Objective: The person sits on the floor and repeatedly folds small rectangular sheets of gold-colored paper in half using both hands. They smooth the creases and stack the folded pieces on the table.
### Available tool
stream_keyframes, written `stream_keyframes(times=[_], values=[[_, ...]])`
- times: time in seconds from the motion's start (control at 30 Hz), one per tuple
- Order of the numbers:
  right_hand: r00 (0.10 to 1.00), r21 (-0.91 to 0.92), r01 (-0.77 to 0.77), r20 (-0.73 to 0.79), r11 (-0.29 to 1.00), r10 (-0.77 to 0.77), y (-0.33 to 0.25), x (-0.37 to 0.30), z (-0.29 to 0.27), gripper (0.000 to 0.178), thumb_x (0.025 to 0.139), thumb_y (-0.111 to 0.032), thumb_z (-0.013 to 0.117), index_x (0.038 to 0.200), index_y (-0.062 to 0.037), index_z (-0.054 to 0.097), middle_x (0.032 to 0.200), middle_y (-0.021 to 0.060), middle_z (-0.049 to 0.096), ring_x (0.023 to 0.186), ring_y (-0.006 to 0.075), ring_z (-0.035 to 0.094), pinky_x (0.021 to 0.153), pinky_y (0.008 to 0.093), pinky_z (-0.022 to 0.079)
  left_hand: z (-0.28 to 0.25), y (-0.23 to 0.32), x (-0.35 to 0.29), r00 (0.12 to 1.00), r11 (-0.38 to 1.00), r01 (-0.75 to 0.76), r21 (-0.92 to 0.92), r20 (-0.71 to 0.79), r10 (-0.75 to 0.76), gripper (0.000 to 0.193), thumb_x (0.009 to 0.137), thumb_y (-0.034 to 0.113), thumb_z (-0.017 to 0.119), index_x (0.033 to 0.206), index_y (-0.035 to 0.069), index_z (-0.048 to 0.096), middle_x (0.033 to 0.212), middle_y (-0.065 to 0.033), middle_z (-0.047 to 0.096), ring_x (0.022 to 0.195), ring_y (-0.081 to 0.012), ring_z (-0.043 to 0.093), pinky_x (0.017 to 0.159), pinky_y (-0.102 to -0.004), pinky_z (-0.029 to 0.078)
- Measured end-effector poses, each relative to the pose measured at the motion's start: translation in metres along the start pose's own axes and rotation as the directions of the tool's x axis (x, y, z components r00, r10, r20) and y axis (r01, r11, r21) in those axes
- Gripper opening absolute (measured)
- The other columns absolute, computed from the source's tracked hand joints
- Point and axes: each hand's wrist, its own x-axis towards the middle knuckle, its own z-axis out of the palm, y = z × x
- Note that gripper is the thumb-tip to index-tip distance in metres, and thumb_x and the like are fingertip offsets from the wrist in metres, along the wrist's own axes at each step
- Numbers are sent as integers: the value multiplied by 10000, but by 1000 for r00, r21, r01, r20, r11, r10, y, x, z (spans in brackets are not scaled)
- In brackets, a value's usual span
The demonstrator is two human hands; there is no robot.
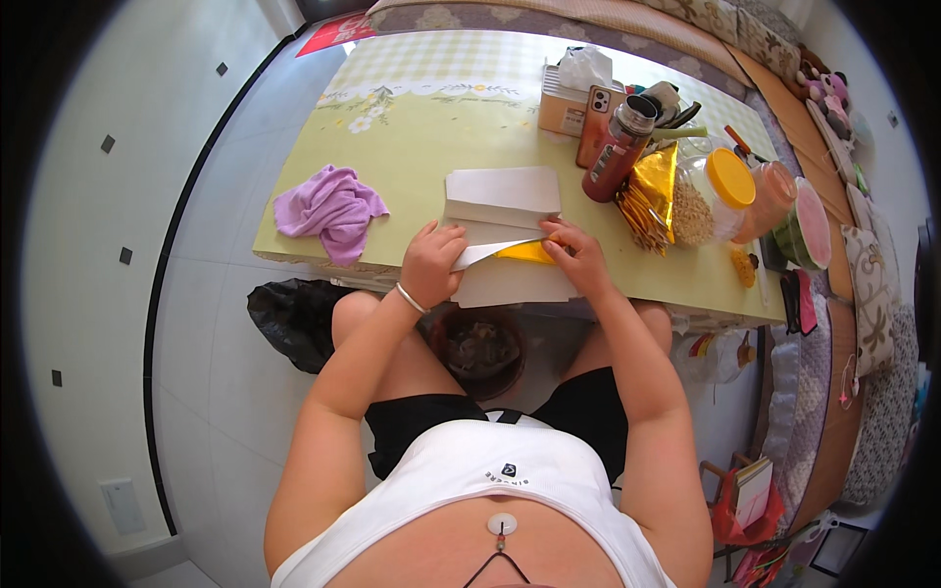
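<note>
At the near edge of the table, my left hand (434, 263) is closed on the left side of a white sheet of paper (515, 285). My right hand (576, 257) pinches the same paper at its right side, thumb and fingers together. Between the hands a flap of the paper is turned up, and a bright yellow patch (526, 252) shows there; whether it is the paper's other face or a separate sheet I cannot tell. Just beyond my fingers lies a thick stack of white paper (502, 191).
A crumpled purple cloth (331, 213) lies to the left. On the right stand a dark red flask (618, 152), a phone (594, 118), a tissue box (566, 103), a gold packet (652, 196), a yellow-lidded jar (708, 201) and a cut watermelon (806, 225). A bin (480, 358) sits below.
</note>
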Motion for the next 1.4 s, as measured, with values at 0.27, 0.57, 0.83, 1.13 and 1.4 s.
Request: stream_keyframes(times=[0.27,0.57,0.83,1.13,1.4], values=[[953,-145,119,295,982,-72,-2,-7,-19,88,889,-149,711,888,-61,706,1417,110,624,1472,334,400,1217,529,233,-17,-25,-25,973,938,-113,-327,153,171,387,674,43,710,1060,56,716,1125,-158,725,1136,-333,672,1008,-480,515],[948,-236,202,290,950,-130,-13,-16,-20,171,792,-142,771,937,-105,690,1471,90,578,1463,335,407,1233,554,198,-9,4,-33,977,986,165,-21,-137,-166,343,641,98,802,955,47,674,1041,-145,695,937,-348,656,818,-460,533],[895,-415,365,403,833,-192,-22,-15,-19,306,734,-27,765,996,-132,645,1467,87,568,1436,331,439,1224,556,244,-9,1,-34,977,987,43,-154,-200,-74,327,714,-68,687,1019,44,726,1088,-147,722,969,-357,694,822,-429,573],[939,-323,234,321,917,-127,-14,-17,-21,223,800,-28,728,988,-113,644,1425,87,607,1421,305,468,1221,545,234,-15,3,-34,996,953,17,-301,89,10,539,701,-50,619,1232,27,673,1308,-178,655,1230,-381,602,1032,-422,499],[996,-19,7,90,1000,-5,-11,-3,-13,147,939,-131,676,987,8,675,1071,134,721,1027,288,664,883,352,498,-15,-11,-21,921,717,381,-584,307,-240,448,841,229,794,1185,-29,670,1154,-179,709,1089,-266,664,947,-346,501]])
